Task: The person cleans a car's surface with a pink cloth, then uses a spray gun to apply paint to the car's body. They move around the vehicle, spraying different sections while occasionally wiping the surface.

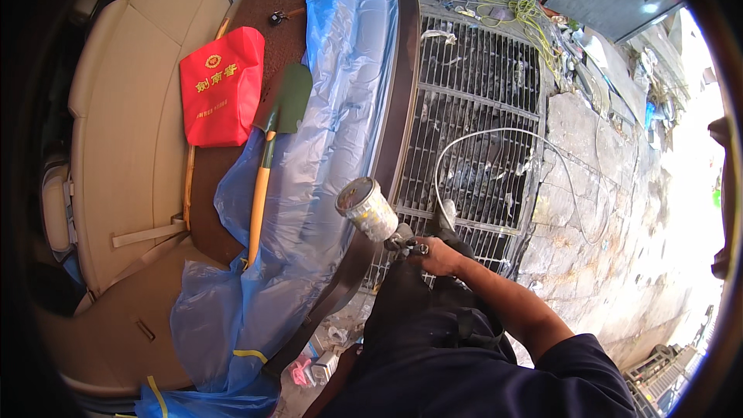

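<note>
My right hand (439, 257) is closed round the handle of a paint spray gun (402, 243), near the middle of the view. A paint-smeared cup (370, 210) is fixed to the gun and tilts up to the left, over the edge of a vehicle's door sill. To its left, blue plastic sheeting (340, 108) drapes along the sill. Part of my left forearm (338, 382) shows at the lower edge, beside my dark clothing, which hides the fingers.
A shovel (261, 201) with a green blade lies across the sheeting beside a red bag (223, 93). Beyond them is a beige seat (124, 124). A pale hose (503, 130) loops over the floor grating (472, 108). Tangled yellow-green cord (534, 19) and litter lie farther off.
</note>
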The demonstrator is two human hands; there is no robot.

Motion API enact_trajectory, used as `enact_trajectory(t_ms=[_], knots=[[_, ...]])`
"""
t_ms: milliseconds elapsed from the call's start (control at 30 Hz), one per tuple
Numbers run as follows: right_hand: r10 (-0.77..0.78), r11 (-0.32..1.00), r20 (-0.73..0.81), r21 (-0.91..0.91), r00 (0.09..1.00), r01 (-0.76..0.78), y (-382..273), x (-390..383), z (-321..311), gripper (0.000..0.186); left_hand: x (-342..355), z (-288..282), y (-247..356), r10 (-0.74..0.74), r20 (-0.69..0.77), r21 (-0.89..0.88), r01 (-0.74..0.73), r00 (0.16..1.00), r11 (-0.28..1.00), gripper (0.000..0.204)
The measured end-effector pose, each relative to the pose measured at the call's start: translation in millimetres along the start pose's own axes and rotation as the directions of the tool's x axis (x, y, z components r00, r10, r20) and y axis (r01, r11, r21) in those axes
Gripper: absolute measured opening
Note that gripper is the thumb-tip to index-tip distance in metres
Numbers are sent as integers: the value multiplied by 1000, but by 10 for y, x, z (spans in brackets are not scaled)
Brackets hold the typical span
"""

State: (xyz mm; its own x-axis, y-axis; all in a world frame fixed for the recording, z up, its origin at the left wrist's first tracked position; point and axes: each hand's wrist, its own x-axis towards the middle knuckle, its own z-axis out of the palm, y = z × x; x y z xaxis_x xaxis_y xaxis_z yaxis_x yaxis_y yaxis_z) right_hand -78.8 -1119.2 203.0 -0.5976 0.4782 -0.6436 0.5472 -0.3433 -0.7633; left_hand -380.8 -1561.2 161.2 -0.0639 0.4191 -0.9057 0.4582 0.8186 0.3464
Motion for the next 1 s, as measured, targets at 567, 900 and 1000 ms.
enact_trajectory(t_ms=[567, 900, 1000], knots=[[-163, 985, -390, -7, 906, 174, -483, 2301, -3994, 31, 47, 830, 2399, -175, -162, -116, 158, 971, 981, 55], [-383, 920, -612, -319, 692, 226, -1572, 3533, -6266, 34, 342, 808, 3462, -214, -160, -159, 188, 964, 969, 55], [-439, 884, -704, -450, 558, 127, -1788, 3266, -6439, 36, 486, 682, 3630, -198, -151, -139, 177, 969, 974, 55]])
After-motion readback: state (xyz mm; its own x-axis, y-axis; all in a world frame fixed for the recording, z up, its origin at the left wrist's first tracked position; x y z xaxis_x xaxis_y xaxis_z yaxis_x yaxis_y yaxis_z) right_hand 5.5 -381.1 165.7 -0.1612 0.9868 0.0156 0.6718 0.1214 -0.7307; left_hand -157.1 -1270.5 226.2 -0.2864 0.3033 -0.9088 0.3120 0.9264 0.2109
